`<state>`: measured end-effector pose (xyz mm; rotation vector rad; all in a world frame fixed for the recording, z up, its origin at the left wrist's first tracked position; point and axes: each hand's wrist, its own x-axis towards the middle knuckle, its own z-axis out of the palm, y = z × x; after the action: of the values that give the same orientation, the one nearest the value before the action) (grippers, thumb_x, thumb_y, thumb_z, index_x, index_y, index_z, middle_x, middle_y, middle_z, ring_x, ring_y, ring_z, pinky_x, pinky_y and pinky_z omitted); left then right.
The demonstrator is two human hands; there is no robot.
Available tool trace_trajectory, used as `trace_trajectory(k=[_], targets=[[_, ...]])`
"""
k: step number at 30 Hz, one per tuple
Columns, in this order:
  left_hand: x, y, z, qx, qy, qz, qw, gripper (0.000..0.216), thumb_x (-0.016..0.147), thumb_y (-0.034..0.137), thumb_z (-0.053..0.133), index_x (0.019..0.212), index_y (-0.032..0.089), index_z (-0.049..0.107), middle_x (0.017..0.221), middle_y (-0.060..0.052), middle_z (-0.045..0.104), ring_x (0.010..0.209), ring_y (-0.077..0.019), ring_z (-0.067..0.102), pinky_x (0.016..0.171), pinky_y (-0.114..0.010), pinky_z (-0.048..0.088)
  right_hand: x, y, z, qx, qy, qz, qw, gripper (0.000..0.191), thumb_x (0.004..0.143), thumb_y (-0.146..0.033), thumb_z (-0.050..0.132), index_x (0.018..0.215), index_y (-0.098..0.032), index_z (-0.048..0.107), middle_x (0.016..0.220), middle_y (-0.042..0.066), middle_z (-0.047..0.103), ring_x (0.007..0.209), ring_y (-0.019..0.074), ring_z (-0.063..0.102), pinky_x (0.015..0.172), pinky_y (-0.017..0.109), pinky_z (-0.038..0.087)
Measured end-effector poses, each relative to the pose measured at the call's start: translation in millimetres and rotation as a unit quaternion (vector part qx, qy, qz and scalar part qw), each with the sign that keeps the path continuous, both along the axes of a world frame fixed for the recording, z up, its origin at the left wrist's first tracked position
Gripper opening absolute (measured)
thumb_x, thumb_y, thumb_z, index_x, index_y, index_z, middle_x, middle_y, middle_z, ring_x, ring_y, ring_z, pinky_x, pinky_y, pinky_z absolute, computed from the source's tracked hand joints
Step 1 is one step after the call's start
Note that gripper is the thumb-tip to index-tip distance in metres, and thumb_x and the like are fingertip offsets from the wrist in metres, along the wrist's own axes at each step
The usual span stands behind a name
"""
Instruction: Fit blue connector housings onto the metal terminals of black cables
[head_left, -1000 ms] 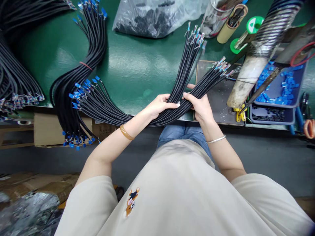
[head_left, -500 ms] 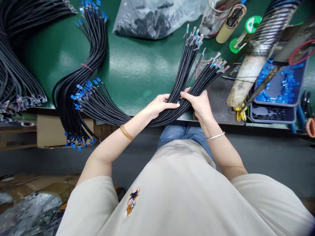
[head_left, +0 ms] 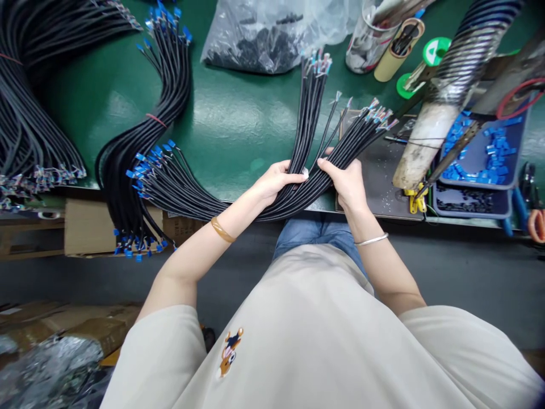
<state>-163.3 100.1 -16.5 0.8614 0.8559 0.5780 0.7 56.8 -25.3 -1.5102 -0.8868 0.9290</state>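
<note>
Now, from the head camera, the bundle of black cables [head_left: 191, 196], draped over the green bench [head_left: 230, 125] edge, is split wider than before. The left hand [head_left: 276, 183] is closed on one sheaf [head_left: 309, 108], which has swung upright toward the plastic bag [head_left: 264, 34]. The right hand [head_left: 347, 182] pinches the fanned rest [head_left: 361, 133] (two or three strays between, I think). A wrapped tool arm [head_left: 426, 136] and a blue-terminal tray [head_left: 489, 153] crowd the right.

Both hands [head_left: 313, 184] grip black cable bundle [head_left: 238, 201].

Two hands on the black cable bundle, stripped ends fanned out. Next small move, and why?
Probably: the right hand thumbs one stray cable across to the upright group pinched by the left hand. The cable bundle is split in two fans, and two cables stand loose between them, nearest the right thumb.
</note>
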Motion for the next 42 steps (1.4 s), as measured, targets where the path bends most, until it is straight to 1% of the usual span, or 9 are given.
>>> trace_trajectory(k=[3,7,9,11,16,19,25,33,42], targets=[[-1,0,0.1,-0.002,-0.007,-0.015,1.0,0.023,0.058,0.016,0.081,0.075,0.012,0.065,0.064,0.004,0.064,0.058,-0.0057,0.054,0.064,-0.023,0.042,-2,-15,1.0,0.029,-0.134,-0.009,0.991,0.051,0.077,-0.048,0.07,0.12,-0.022,0.058,0.121,0.008,0.064,0.12,0.0235,0.06,0.109,0.045,0.046],[-1,0,-0.3,0.002,-0.028,-0.019,0.999,0.023,0.06,0.018,0.081,0.074,0.012,0.065,0.067,0.001,0.068,0.06,-0.0064,0.057,0.066,-0.023,0.044,-17,-43,15.1,0.038,-0.373,-0.031,0.926,0.086,0.088,-0.052,0.055,0.154,-0.021,0.01,0.163,0.015,0.017,0.155,0.0282,0.008,0.124,0.056,0.018],[-1,0,0.3,0.001,-0.035,-0.018,0.999,0.023,0.063,0.022,0.081,0.077,0.011,0.065,0.067,0.0,0.069,0.059,-0.0067,0.058,0.065,-0.022,0.044,-26,-53,25.3,0.041,-0.431,-0.018,0.901,0.085,0.092,-0.048,0.048,0.155,-0.019,0.0,0.165,0.016,0.003,0.155,0.0303,-0.005,0.123,0.061,0.013],[-1,0,1.5,-0.005,-0.038,-0.013,0.999,0.024,0.067,0.026,0.079,0.08,0.012,0.065,0.067,0.0,0.069,0.06,-0.0074,0.058,0.064,-0.023,0.045,-30,-55,32.3,0.042,-0.448,0.028,0.893,0.073,0.094,-0.045,0.044,0.155,-0.024,0.009,0.166,0.012,0.007,0.155,0.0306,-0.004,0.122,0.064,0.011],[-1,1,2.3,-0.017,-0.044,-0.013,0.999,0.03,0.066,0.028,0.081,0.088,0.012,0.066,0.07,-0.001,0.071,0.067,-0.0111,0.065,0.07,-0.025,0.049,-19,-30,27.7,0.068,-0.327,0.099,0.938,0.04,0.095,-0.042,0.047,0.131,-0.027,0.056,0.136,0.008,0.061,0.133,0.0251,0.053,0.119,0.051,0.034],[-2,1,1.3,-0.026,-0.044,-0.025,0.998,0.034,0.066,0.029,0.082,0.092,0.013,0.067,0.072,-0.002,0.073,0.067,-0.0126,0.067,0.072,-0.026,0.049,-10,-6,19.8,0.032,-0.211,0.061,0.975,0.049,0.082,-0.046,0.066,0.126,-0.026,0.059,0.124,0.008,0.068,0.096,0.0219,0.07,0.094,0.041,0.057],[-2,1,2.5,-0.041,-0.05,-0.008,0.998,0.027,0.063,0.021,0.082,0.086,0.013,0.071,0.073,0.0,0.073,0.067,-0.0098,0.065,0.076,-0.025,0.049,-5,18,4.7,0.009,-0.05,0.085,0.995,0.058,0.071,-0.039,0.074,0.123,-0.018,0.059,0.074,-0.002,0.065,0.067,0.0141,0.065,0.07,0.031,0.057],[1,0,-1.0,-0.036,-0.03,0.013,0.999,0.018,0.065,0.022,0.079,0.076,0.012,0.069,0.065,0.001,0.069,0.06,-0.0084,0.06,0.065,-0.024,0.046,-6,11,4.8,0.021,0.007,0.055,0.998,0.035,0.069,-0.03,0.071,0.101,-0.024,0.059,0.068,-0.007,0.057,0.063,0.0091,0.057,0.061,0.024,0.052],[3,-1,2.3,-0.011,-0.029,0.01,0.999,0.019,0.07,0.013,0.07,0.086,0.01,0.062,0.065,0.0,0.067,0.059,-0.0071,0.06,0.059,-0.02,0.045,-3,19,13.1,-0.02,0.016,0.061,0.998,0.033,0.061,-0.041,0.081,0.075,-0.02,0.059,0.056,-0.006,0.054,0.048,0.0072,0.05,0.043,0.021,0.044]])
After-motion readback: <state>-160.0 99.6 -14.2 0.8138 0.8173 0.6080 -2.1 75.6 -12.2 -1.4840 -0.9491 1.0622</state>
